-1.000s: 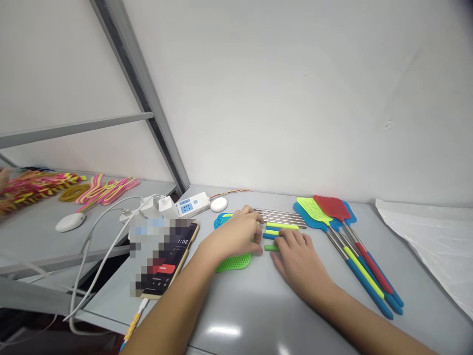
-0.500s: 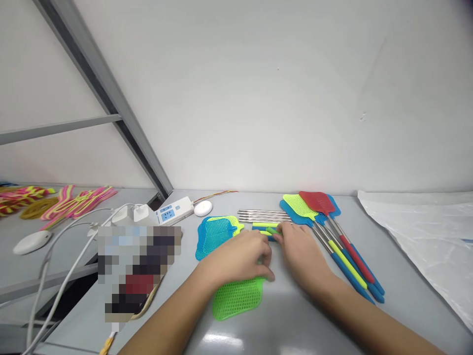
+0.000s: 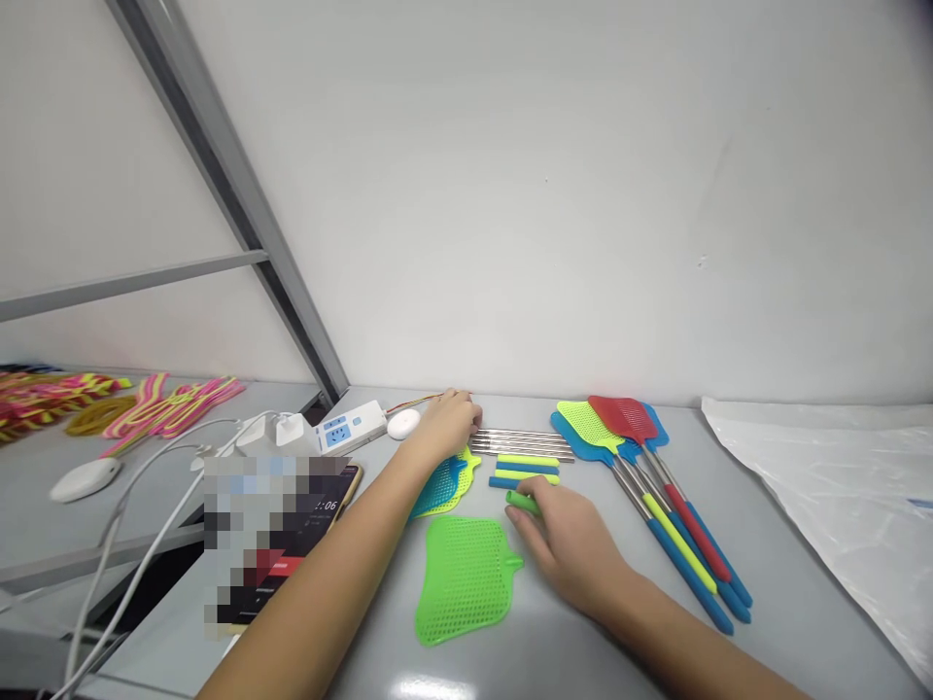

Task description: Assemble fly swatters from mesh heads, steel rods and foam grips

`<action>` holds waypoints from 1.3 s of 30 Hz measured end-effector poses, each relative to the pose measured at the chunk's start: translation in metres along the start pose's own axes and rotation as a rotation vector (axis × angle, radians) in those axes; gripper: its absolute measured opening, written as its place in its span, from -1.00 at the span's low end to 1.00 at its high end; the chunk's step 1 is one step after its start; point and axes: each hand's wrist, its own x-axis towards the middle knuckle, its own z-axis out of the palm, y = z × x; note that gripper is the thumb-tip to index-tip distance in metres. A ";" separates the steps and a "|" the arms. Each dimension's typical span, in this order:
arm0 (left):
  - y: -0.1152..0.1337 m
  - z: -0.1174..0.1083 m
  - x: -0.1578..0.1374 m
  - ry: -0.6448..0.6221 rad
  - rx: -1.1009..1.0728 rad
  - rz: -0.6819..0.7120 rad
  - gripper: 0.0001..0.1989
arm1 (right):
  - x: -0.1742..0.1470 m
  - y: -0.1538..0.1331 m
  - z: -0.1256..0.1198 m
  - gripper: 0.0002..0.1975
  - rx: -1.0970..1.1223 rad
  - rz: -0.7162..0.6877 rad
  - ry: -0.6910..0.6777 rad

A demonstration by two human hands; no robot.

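My left hand (image 3: 452, 423) is at the left ends of several thin metal rods (image 3: 521, 443). Its fingers are bent down there, and what lies under the fingertips is hidden. Between thumb and fingers, my right hand (image 3: 558, 530) holds a green handle tube (image 3: 521, 503), its open end pointing left. Just behind the tube lie several yellow and blue handle tubes (image 3: 525, 472), side by side. A green fly swatter head (image 3: 466, 581) lies flat in front, between my arms. Blue and yellow fly swatter heads (image 3: 448, 484) are partly covered by my left forearm.
Assembled fly swatters (image 3: 652, 486) with blue, yellow and red handles lie fanned out on the right. A clear plastic sheet (image 3: 823, 486) covers the table's right side. At left are a power strip (image 3: 350, 428), a white round device (image 3: 403, 423), a phone (image 3: 321, 530) and cables.
My left hand has moved from the green swatter head back to the rods. My right hand has drawn the green tube towards me, away from the other tubes. The view has shifted slightly.
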 end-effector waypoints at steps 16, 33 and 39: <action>0.011 -0.058 -0.011 0.345 -0.470 0.014 -0.79 | 0.004 0.013 -0.010 -0.79 0.072 0.113 0.126; 0.064 -0.049 -0.043 0.999 -2.139 -0.311 -0.84 | 0.001 0.005 0.003 -0.71 0.136 0.074 -0.097; 0.072 -0.052 -0.049 1.056 -2.067 -0.350 -0.86 | -0.004 -0.003 0.008 -0.71 0.224 0.101 -0.169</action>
